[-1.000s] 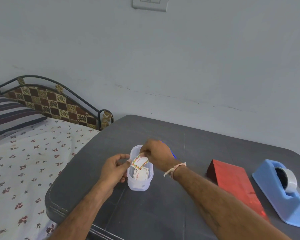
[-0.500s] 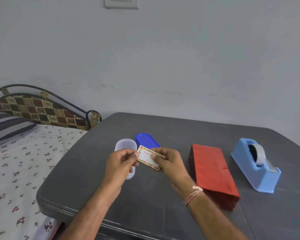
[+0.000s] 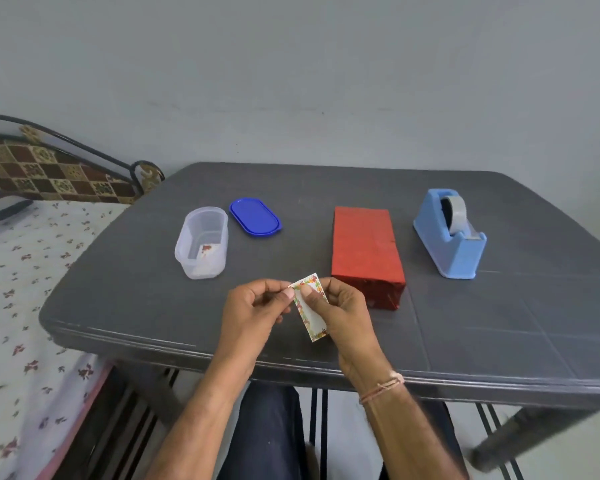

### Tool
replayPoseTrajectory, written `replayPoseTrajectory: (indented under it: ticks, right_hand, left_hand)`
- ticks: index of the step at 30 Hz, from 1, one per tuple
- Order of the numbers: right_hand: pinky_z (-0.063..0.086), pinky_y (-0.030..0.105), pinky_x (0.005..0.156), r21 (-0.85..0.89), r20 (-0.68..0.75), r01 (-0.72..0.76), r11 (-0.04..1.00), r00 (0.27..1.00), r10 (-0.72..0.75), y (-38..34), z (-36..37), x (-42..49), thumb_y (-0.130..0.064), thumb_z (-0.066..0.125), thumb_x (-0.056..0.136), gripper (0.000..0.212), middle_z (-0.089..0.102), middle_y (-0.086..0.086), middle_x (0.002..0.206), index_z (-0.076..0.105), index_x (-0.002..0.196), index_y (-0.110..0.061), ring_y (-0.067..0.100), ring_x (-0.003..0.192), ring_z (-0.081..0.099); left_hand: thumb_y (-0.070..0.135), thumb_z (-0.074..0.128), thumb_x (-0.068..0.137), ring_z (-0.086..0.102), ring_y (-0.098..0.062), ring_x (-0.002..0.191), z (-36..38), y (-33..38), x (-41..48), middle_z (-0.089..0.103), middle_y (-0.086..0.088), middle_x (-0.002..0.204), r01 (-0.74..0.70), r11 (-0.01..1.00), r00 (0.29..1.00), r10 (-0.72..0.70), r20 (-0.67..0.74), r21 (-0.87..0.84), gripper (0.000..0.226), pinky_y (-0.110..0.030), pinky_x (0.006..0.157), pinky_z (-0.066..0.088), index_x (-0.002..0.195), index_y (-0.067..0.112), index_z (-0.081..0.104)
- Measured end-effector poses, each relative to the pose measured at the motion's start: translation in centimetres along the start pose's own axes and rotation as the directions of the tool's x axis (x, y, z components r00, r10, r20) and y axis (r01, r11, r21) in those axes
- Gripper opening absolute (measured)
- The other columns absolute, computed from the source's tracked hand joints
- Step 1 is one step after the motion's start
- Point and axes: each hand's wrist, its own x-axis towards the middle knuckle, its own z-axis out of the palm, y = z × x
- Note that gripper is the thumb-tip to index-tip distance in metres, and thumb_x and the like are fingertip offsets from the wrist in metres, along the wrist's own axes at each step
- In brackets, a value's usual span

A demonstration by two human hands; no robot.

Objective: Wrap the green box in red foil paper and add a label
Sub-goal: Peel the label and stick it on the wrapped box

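1. Leftmost, off the table (image 3: 125,306): a bed (image 3: 25,271) with a flowered sheet.
2. On the table's far left: a clear plastic tub (image 3: 201,242), uncovered, with what looks like more printed paper at its bottom; just to its right, lying flat, the blue lid (image 3: 255,216).
3. Near the front edge, centre: left hand (image 3: 253,310), pinching the upper left corner of the label (image 3: 311,320) between thumb and forefinger. Possibly picking at a backing, though too small to tell.
4. Next to it: right hand (image 3: 345,306), gripping the same label from the right, thumb pressed on its face. Label held tilted above the table, touching only fingers.
5. Just right of the hands: the box (image 3: 366,251), lying flat and fully covered in red foil paper, no green showing. Wrapping judged finished.
6. Far right, well apart from the box: a blue tape dispenser (image 3: 449,233) with its roll in place.
7. Remaining, by this judgement: fixing the label to the box, since none shows on its visible faces.
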Motion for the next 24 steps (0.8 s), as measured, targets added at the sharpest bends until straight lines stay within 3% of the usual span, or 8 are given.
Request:
replayPoseTrajectory:
  ticks: [2,5,8,12,18,24]
  right_hand:
    - [0.05,0.025,0.063,-0.013,-0.006,0.009,1.0,1.0,-0.01,-0.1,-0.2,-0.3,-0.008,0.07,0.095,0.009,0.07,0.013,0.082,0.071,0.096,0.001,0.016,0.071,0.061]
    - [0.051,0.023,0.064,-0.047,0.018,0.009,0.999,1.0,-0.008,-0.4,-0.7,-0.5,-0.009,0.071,0.095,0.006,0.073,0.012,0.084,0.073,0.095,-0.003,0.015,0.072,0.063]
    - [0.052,0.021,0.063,-0.032,0.058,0.003,0.999,0.998,-0.002,-0.6,-0.6,-0.6,-0.01,0.071,0.095,0.007,0.074,0.011,0.084,0.073,0.096,-0.003,0.013,0.071,0.064]
    - [0.052,0.021,0.064,0.006,0.08,-0.016,1.0,0.997,0.016,-0.3,-0.1,-0.6,-0.01,0.073,0.093,0.009,0.073,0.009,0.081,0.072,0.095,-0.001,0.013,0.071,0.063]
    - [0.05,0.019,0.059,-0.01,0.091,-0.05,0.999,0.995,0.05,-0.6,-0.1,-0.2,-0.012,0.077,0.09,0.014,0.069,0.006,0.075,0.072,0.093,0.001,0.01,0.065,0.06]
    - [0.048,0.022,0.06,-0.122,0.107,-0.057,0.991,0.992,0.07,-1.1,-0.4,0.3,-0.015,0.08,0.088,0.013,0.07,0.008,0.073,0.075,0.086,-0.003,0.013,0.065,0.059]
  left_hand:
    - [0.015,0.072,0.094,0.071,-0.012,0.075,0.5,-0.1,-0.7,0.079,-0.007,0.082,-0.009,1.0,1.0,0.009,-0.006,-0.008,0.009,-0.022,0.065,0.055,0.098,0.014,0.08]
    - [0.019,0.068,0.097,0.07,-0.015,0.078,0.9,-0.3,-1.2,0.078,-0.009,0.086,0.073,0.985,0.997,-0.077,-0.021,-0.153,0.013,-0.028,0.07,0.056,0.099,0.014,0.08]
    - [0.016,0.068,0.095,0.068,-0.015,0.076,0.8,-0.2,-1.5,0.075,-0.01,0.083,0.181,0.927,0.982,-0.19,0.005,-0.328,0.013,-0.024,0.066,0.057,0.097,0.01,0.08]
    - [0.019,0.075,0.085,0.067,-0.012,0.071,0.4,-0.6,-1.3,0.073,-0.009,0.079,0.234,0.889,0.97,-0.243,0.029,-0.394,0.018,-0.021,0.062,0.057,0.096,0.006,0.079]
    - [0.027,0.078,0.077,0.069,-0.015,0.074,-0.1,-1.0,-1.2,0.075,-0.011,0.082,0.236,0.917,0.97,-0.242,0.022,-0.321,0.031,-0.023,0.064,0.057,0.099,0.005,0.08]
    - [0.015,0.073,0.091,0.07,-0.014,0.074,-0.6,-0.6,-1.1,0.078,-0.01,0.084,0.118,0.989,0.993,-0.119,-0.001,-0.09,0.012,-0.024,0.067,0.057,0.098,0.009,0.081]
